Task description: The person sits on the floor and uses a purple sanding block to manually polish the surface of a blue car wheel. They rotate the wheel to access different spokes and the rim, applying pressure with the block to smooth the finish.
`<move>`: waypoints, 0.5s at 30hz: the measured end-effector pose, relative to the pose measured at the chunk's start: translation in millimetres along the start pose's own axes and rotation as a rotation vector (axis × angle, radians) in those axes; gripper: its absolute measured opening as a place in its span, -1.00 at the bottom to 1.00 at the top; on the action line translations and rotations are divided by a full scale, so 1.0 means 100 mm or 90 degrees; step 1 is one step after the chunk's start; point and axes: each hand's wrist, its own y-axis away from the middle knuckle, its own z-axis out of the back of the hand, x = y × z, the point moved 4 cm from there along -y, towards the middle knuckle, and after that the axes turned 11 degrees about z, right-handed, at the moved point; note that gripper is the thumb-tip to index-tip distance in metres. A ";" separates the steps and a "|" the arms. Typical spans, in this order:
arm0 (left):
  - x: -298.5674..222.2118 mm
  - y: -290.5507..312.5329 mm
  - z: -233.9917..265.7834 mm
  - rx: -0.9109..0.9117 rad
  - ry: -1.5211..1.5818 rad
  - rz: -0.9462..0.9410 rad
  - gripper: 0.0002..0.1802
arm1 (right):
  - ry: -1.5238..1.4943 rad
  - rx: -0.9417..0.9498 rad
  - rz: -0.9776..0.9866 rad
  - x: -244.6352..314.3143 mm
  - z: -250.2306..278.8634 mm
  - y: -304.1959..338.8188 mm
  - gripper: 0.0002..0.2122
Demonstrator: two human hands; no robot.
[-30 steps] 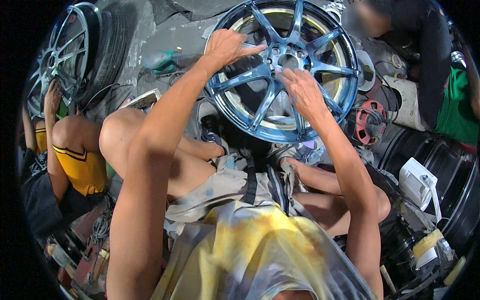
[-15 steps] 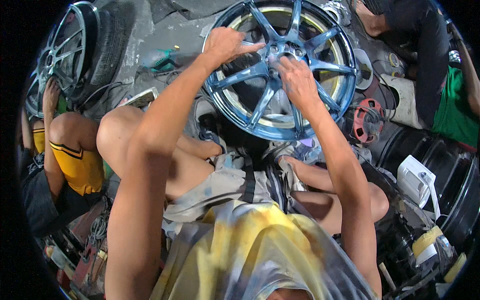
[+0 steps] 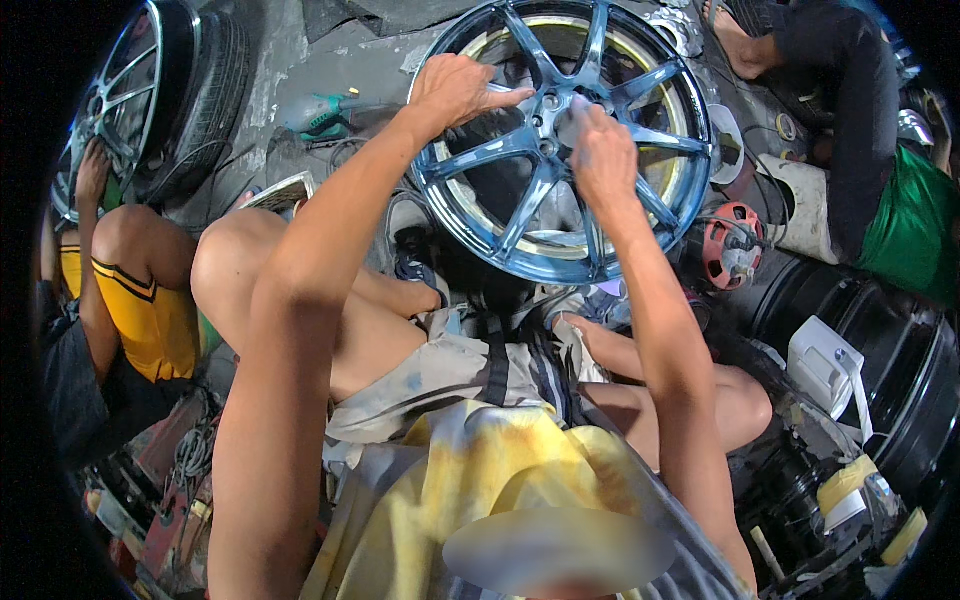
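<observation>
A blue metallic multi-spoke car wheel (image 3: 538,190) is tilted up in front of me, above my feet. My left hand (image 3: 455,92) grips it at the upper left, with the thumb stretched across a spoke toward the hub. At the hub, my right hand (image 3: 606,155) presses with its fingers bent together beside the bolt holes. Something greyish shows at those fingertips, too blurred to name. The wheel's barrel, seen between the spokes, has a pale yellowish ring.
A teal power tool (image 3: 322,117) lies left of the wheel. Farther left, a co-worker's hand (image 3: 92,170) touches another wheel (image 3: 128,95) by a tyre (image 3: 215,100). On the right are a red round-framed object (image 3: 733,245), a white container (image 3: 825,365), black drums (image 3: 900,350) and another seated person (image 3: 850,110).
My right hand has shifted slightly on the hub, its fingers now more folded. The left hand stays nearly in place. The co-worker's hand on the left wheel has moved a little.
</observation>
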 end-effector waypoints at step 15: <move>0.00 0.05 -0.05 -0.016 0.024 0.011 -0.10 | 0.031 0.029 -0.038 0.22 -0.09 -0.10 -0.64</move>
